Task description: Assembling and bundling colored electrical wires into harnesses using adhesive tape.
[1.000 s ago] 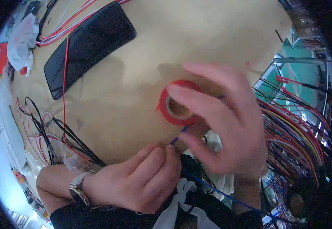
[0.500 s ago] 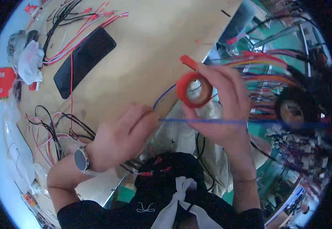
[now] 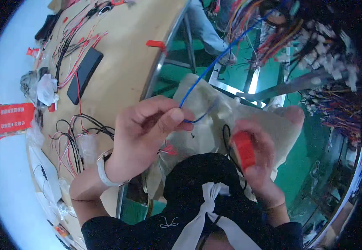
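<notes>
The left hand [image 3: 147, 133] is closed in a pinch, thumb against the curled fingers, gripping a thin blue wire [image 3: 218, 56] that loops just beside the thumb tip and then runs up and away toward the bundle of many-coloured wires [image 3: 314, 37] hanging beyond the table edge. A light-coloured watch [image 3: 102, 171] sits on that wrist. The right hand [image 3: 258, 162] is wrapped around a roll of red tape [image 3: 244, 150], held edge-on over the person's lap, well off the wooden table [image 3: 131, 54]. Both hands hover above a pale beige cloth [image 3: 214, 108] spread over the knees, just past the table's metal rim, and a black cord lies on the cloth near the tape. On the table, beside the left forearm, tangled black and red wires [image 3: 72, 133] lie loose; farther along the top rests a flat black rectangular device [image 3: 84, 75], with a crumpled white plastic bag [image 3: 47, 89] and a red packet [image 3: 14, 118] near the table's far side.
</notes>
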Tool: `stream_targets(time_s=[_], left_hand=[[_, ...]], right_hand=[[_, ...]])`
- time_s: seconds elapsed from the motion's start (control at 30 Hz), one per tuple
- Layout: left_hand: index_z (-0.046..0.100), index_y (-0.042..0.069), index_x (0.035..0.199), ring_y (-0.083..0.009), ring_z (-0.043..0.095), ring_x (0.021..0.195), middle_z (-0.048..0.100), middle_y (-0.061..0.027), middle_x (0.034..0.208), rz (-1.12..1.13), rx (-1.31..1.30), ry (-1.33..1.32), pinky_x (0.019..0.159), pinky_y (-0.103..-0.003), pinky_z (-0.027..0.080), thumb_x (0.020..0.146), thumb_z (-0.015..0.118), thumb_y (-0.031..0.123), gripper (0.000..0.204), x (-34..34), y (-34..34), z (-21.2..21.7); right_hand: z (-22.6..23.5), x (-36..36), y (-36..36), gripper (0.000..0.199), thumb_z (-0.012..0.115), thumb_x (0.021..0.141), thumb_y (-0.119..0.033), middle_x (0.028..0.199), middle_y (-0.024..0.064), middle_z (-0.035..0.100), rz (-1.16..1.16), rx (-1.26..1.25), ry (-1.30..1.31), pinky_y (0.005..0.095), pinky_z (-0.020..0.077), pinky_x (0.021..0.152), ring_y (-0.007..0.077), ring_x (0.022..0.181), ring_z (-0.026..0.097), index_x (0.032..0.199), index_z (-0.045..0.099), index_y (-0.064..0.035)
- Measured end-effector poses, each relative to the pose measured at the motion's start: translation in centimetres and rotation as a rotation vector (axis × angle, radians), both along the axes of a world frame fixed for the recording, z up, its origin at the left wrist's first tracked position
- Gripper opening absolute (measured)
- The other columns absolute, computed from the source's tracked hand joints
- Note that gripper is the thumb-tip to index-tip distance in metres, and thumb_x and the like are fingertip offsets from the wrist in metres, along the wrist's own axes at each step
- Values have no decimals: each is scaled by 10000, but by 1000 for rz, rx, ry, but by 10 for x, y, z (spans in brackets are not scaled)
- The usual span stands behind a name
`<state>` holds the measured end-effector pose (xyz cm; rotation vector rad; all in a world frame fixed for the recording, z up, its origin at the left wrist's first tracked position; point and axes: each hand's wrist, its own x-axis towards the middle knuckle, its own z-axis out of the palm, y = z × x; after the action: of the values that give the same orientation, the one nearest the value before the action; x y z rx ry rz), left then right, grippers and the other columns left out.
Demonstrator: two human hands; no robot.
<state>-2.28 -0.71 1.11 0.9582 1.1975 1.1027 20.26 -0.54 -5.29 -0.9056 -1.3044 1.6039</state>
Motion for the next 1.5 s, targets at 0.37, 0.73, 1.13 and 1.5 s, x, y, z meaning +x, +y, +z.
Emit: stream_targets(time_s=[0.37, 0.73, 1.13, 1.5], left_hand=[[601, -6, 956, -189, 535, 1024, 472, -98, 996, -485, 318, 499, 813, -294, 465, 823, 626, -4, 135, 62, 7, 16], [648, 114, 963, -377, 470, 1190, 580, -108, 1173, -659, 1061, 1416, 1066, -521, 223, 784, 644, 300, 258, 120, 31, 7], [691, 98, 915, -205, 590, 811, 595, -6, 736, -580, 1289, 1181, 840, -451, 483, 563, 694, 119, 352, 166, 64, 5], [668, 32, 931, -262, 610, 860, 642, -79, 881, -517, 1369, 1035, 694, -380, 517, 626, 707, 90, 313, 162, 65, -3]], right_hand=[[16, 50, -1, 810, 619, 586, -608, 1194, 193, 471, 53, -396, 478, 300, 457, 846, 229, 1009, 527, 1109, 569, 8], [-14, 103, -13, 833, 753, 528, -426, 1164, 244, 482, -116, 84, 502, 364, 426, 928, 328, 1077, 523, 1105, 550, 140], [-6, 147, -18, 603, 766, 541, -363, 1067, 168, 573, -365, 446, 122, 369, 445, 831, 295, 978, 562, 1009, 641, -5], [-10, 159, -22, 532, 679, 720, -463, 1012, 110, 463, -409, 685, -313, 333, 413, 786, 226, 890, 472, 1009, 490, -59]])
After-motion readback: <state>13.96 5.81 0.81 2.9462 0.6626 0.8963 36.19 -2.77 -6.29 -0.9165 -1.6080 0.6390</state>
